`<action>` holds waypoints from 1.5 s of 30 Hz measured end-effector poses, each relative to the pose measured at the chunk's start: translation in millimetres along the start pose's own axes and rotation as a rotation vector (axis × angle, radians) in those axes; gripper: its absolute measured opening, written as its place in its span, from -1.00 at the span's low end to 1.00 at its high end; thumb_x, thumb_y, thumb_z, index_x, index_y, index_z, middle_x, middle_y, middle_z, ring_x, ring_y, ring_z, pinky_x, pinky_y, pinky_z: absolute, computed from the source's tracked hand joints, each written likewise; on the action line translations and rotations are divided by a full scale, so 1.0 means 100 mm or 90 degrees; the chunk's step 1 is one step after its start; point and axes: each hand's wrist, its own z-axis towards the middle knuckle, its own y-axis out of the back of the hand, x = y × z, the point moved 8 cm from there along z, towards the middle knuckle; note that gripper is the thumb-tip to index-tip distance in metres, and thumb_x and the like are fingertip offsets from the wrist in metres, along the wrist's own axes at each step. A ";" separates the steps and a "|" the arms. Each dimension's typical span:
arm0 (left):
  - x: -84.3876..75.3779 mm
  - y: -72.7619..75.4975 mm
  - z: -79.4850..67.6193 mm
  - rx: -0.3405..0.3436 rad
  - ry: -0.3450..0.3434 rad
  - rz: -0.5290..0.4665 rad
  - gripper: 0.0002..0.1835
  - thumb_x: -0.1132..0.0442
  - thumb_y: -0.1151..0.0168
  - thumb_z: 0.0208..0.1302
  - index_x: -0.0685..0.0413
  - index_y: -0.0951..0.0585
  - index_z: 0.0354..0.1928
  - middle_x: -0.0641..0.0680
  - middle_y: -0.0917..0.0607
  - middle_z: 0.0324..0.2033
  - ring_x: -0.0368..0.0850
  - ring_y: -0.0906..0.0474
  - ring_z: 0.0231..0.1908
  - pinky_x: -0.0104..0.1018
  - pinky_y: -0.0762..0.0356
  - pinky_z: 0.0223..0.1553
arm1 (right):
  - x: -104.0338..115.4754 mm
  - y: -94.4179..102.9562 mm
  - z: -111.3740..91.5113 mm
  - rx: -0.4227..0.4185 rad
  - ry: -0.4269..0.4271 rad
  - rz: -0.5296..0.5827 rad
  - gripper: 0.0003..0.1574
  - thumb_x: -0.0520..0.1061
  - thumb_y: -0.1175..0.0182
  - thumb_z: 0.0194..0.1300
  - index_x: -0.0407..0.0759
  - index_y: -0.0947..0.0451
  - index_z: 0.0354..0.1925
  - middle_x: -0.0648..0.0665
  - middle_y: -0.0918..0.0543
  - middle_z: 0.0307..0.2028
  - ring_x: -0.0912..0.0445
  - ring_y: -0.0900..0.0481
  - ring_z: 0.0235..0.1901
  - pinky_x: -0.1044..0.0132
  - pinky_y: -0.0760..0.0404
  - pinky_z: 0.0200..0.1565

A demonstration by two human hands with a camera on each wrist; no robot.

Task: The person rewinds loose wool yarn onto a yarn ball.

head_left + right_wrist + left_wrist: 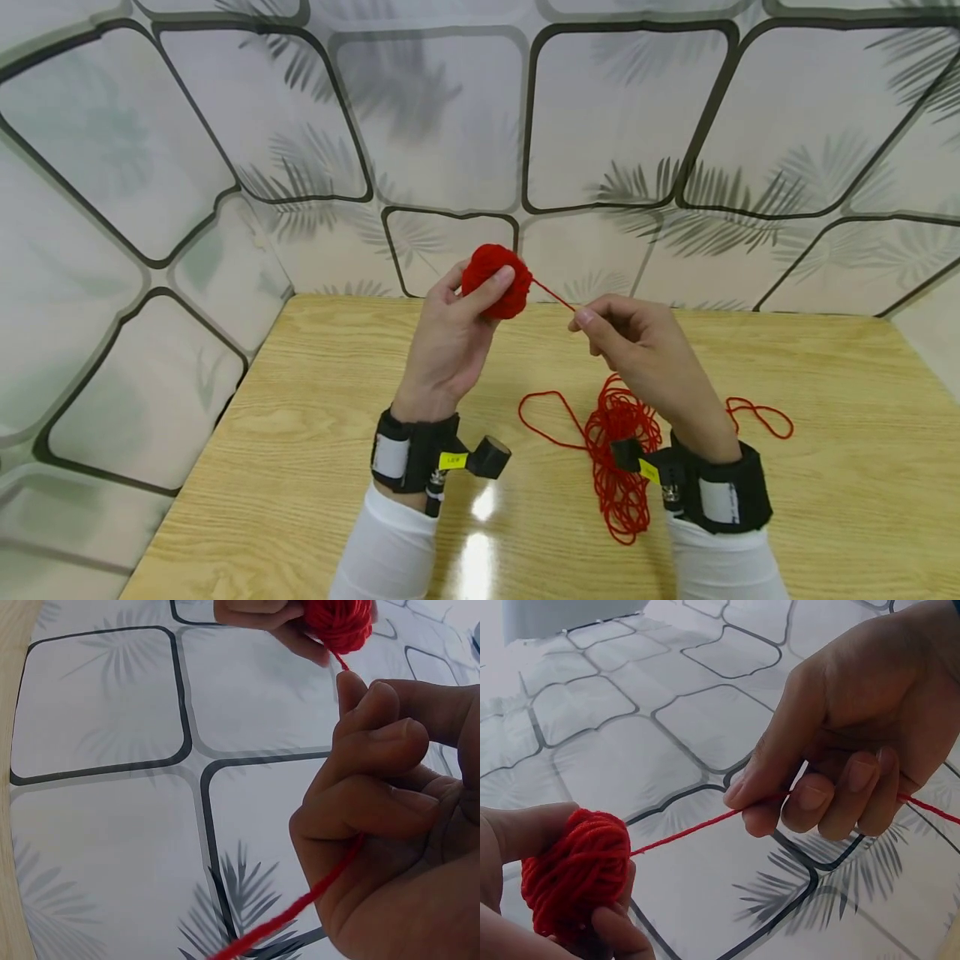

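Observation:
My left hand point(450, 342) grips a red ball of yarn point(492, 283), thumb across its near face and fingers behind. From the ball a taut strand of red yarn point(686, 832) runs to my right hand point(645, 350), which pinches it between thumb and forefinger. In the right wrist view the strand passes under the curled fingers point(367, 810) and trails out below the palm. Both hands are raised above the table. Beneath the right hand lies a loose heap of red yarn point(618, 492), partly covered by the wrist camera.
The wooden table point(315, 467) reaches back to a wall covering point(435, 125) with dark outlines and leaf prints. One yarn loop point(551, 396) spreads left of the heap, another loop point(772, 421) lies right of the right wrist. Both wrists wear black camera straps point(723, 492).

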 end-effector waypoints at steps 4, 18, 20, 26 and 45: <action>-0.02 0.03 -0.01 -0.006 0.006 0.008 -0.46 0.24 -0.32 0.07 0.28 -0.41 0.09 0.21 -0.46 0.07 0.07 -0.41 0.08 -0.14 -0.32 0.12 | -0.01 0.02 0.00 -0.004 -0.003 0.011 -0.67 0.14 -0.04 0.31 -0.07 -0.53 -0.27 -0.20 -0.38 -0.52 0.00 -0.30 -0.59 0.20 -0.28 -0.60; -0.12 0.07 -0.02 -0.050 -0.065 0.089 -0.50 0.24 -0.32 0.07 0.24 -0.42 0.05 0.23 -0.52 0.01 0.11 -0.48 0.02 -0.09 -0.39 0.05 | 0.00 0.03 -0.01 -0.009 0.001 0.004 -0.68 0.13 -0.04 0.31 -0.07 -0.53 -0.27 -0.18 -0.39 -0.52 0.00 -0.30 -0.58 0.21 -0.28 -0.60; -0.14 0.08 -0.03 -0.063 -0.084 0.118 -0.51 0.23 -0.32 0.07 0.22 -0.43 0.04 0.22 -0.54 -0.01 0.12 -0.50 -0.01 -0.08 -0.42 0.02 | 0.00 0.03 -0.01 -0.008 0.001 0.004 -0.68 0.13 -0.04 0.31 -0.06 -0.53 -0.27 -0.18 -0.39 -0.52 0.00 -0.30 -0.58 0.21 -0.28 -0.60; -0.17 0.08 -0.04 -0.082 -0.121 0.137 -0.51 0.26 -0.32 0.06 0.24 -0.42 0.04 0.23 -0.55 -0.02 0.12 -0.52 -0.03 -0.06 -0.45 -0.02 | 0.00 0.02 -0.01 -0.005 -0.002 0.001 -0.68 0.14 -0.04 0.31 -0.06 -0.53 -0.27 -0.18 -0.39 -0.51 0.00 -0.30 -0.57 0.21 -0.28 -0.59; -0.30 0.01 -0.09 -0.167 -0.327 0.426 -0.53 0.11 -0.35 0.04 0.15 -0.48 -0.01 0.06 -0.60 -0.15 -0.08 -0.56 -0.21 -0.24 -0.56 -0.27 | 0.02 0.03 0.01 -0.005 -0.013 -0.010 -0.67 0.15 -0.04 0.31 -0.06 -0.53 -0.25 -0.18 -0.40 -0.51 0.00 -0.32 -0.57 0.21 -0.30 -0.59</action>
